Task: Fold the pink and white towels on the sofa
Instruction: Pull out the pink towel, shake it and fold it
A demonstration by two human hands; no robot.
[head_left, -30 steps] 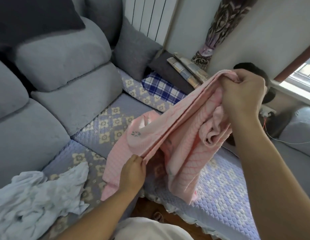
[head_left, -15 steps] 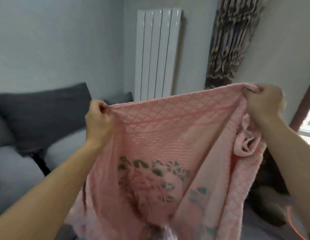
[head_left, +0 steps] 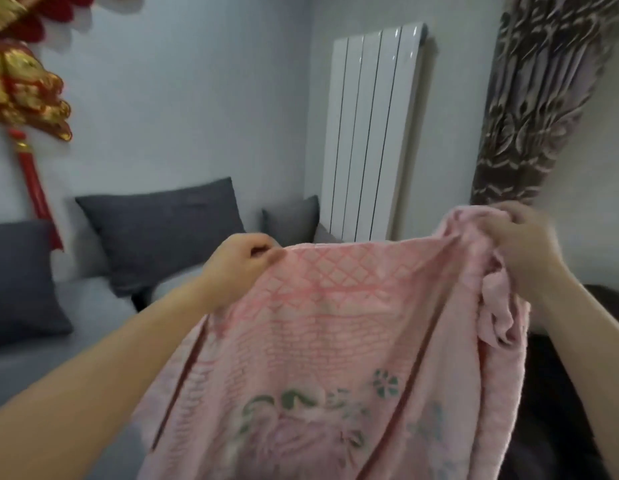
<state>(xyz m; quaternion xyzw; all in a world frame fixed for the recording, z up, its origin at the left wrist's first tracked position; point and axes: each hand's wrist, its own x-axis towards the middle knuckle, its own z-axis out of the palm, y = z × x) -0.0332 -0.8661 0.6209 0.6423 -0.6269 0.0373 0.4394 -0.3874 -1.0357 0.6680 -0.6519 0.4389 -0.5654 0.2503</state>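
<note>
The pink towel (head_left: 335, 341), with a diamond weave and a green flower print, hangs spread out in the air in front of me. My left hand (head_left: 242, 259) pinches its upper left corner. My right hand (head_left: 522, 247) grips the upper right corner, where the cloth is bunched and a loose fold droops below the fist. The towel's lower part runs out of the bottom of the view. The white towel is out of sight.
The grey sofa (head_left: 76, 306) lies to the left with dark grey cushions (head_left: 162, 233) against the wall. A white radiator (head_left: 367, 133) stands behind the towel, a patterned curtain (head_left: 533, 98) to its right. A red and gold ornament (head_left: 20, 84) hangs at upper left.
From a bunched bundle low over the sofa, the towel was lifted and spread wide between both hands. Since half a second ago my view tilted up and the hands sit lower in it.
</note>
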